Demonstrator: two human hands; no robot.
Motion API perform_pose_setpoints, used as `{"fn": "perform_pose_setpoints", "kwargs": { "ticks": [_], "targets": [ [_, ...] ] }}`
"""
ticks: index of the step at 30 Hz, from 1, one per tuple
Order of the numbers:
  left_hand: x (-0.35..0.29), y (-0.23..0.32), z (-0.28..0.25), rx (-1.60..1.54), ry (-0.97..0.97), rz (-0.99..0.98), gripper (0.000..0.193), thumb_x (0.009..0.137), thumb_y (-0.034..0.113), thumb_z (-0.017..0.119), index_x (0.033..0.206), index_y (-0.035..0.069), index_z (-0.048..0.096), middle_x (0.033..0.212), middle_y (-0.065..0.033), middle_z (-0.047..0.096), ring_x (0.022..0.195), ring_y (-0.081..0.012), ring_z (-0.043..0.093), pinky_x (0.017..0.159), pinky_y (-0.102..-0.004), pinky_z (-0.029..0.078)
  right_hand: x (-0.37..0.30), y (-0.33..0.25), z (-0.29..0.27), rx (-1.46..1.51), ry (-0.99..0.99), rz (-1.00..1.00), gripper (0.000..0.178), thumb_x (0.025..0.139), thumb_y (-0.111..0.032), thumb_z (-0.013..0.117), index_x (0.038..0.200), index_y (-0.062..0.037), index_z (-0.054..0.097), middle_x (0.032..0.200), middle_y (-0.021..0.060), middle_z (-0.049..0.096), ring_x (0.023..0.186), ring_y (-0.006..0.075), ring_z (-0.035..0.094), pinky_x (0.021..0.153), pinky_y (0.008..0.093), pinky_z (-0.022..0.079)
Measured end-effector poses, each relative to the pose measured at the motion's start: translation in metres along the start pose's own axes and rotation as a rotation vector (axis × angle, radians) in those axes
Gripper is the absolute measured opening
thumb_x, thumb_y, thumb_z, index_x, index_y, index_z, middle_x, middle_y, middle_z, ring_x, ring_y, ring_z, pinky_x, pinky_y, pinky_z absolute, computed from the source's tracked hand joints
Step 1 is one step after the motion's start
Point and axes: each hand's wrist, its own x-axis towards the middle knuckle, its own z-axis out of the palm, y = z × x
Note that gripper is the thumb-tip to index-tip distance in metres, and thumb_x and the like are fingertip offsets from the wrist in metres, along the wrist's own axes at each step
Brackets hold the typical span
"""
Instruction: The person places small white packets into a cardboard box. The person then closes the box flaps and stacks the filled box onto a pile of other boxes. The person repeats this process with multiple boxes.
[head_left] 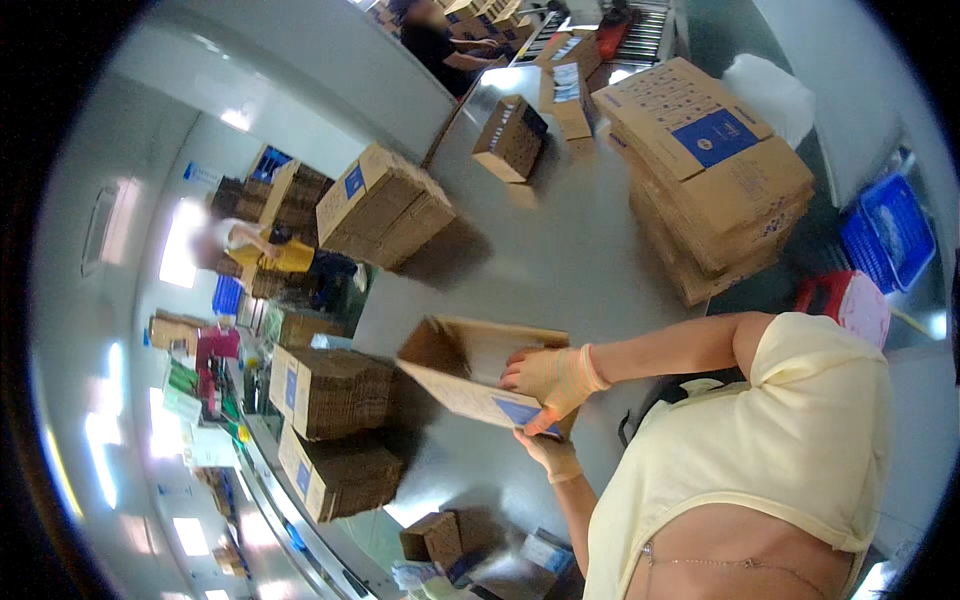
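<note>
An open cardboard box, brown with a blue printed patch, rests tilted on the grey metal table in front of me. My right hand, in a pale glove with bare fingertips, reaches over the box's edge. Its fingers are inside and its thumb presses the outer face by the blue patch. My left hand, gloved the same way, grips the box's near edge from below, close to the right thumb. Part of its fingers is hidden behind the cardboard. The bottom of the box is mostly out of sight.
Flattened cartons lie in a tall stack to the right, with more bundles at the far left and left. Small filled boxes stand toward a roller conveyor. A blue basket is beside the table. Two people work farther off.
</note>
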Motion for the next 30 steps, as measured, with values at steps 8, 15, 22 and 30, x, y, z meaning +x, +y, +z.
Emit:
{"fn": "perform_pose_setpoints", "kwargs": {
  "ticks": [8,15,22,30],
  "targets": [
    [-0.054,0.001,-0.084,0.808,0.922,0.793,0.034,0.1,0.027,0.039,0.114,-0.002,0.051,0.108,-0.0169,0.058,0.106,-0.0334,0.055,0.089,-0.0445,0.046,-0.081,0.064,0.092,0.0,-0.487,-0.341,0.039,0.085,-0.037,0.061,0.118,-0.0168,0.062,0.124,0.002,0.06,0.124,0.0168,0.047,0.114,0.0465,0.017],
    [-0.027,0.048,-0.063,2.248,0.455,0.647,0.027,0.087,0.024,0.049,0.083,0.004,0.067,0.096,-0.0114,0.061,0.093,-0.0308,0.055,0.083,-0.0446,0.042,-0.083,0.056,0.088,0.378,-0.363,0.069,0.035,0.089,-0.02,0.056,0.124,-0.0163,0.057,0.117,0.0041,0.063,0.116,0.0249,0.053,0.104,0.0416,0.034],
    [-0.025,0.016,-0.061,2.299,0.001,1.318,0.033,0.078,0.022,0.065,0.108,0.008,0.062,0.098,-0.0127,0.06,0.093,-0.0295,0.056,0.084,-0.0456,0.043,-0.071,0.07,0.105,-0.15,-0.151,-0.101,0.049,0.078,-0.01,0.061,0.127,-0.015,0.053,0.109,0.0048,0.063,0.108,0.0225,0.058,0.098,0.0378,0.041],
    [-0.01,0.055,-0.046,0.56,0.03,0.484,0.04,0.081,0.027,0.073,0.11,0.004,0.058,0.102,-0.0063,0.065,0.093,-0.025,0.062,0.081,-0.0386,0.052,-0.091,0.075,0.048,0.047,0.014,-0.075,0.093,0.071,-0.056,0.069,0.141,-0.007,0.031,0.144,0.0172,0.035,0.132,0.0335,0.035,0.109,0.0493,0.027]
  ]
}}
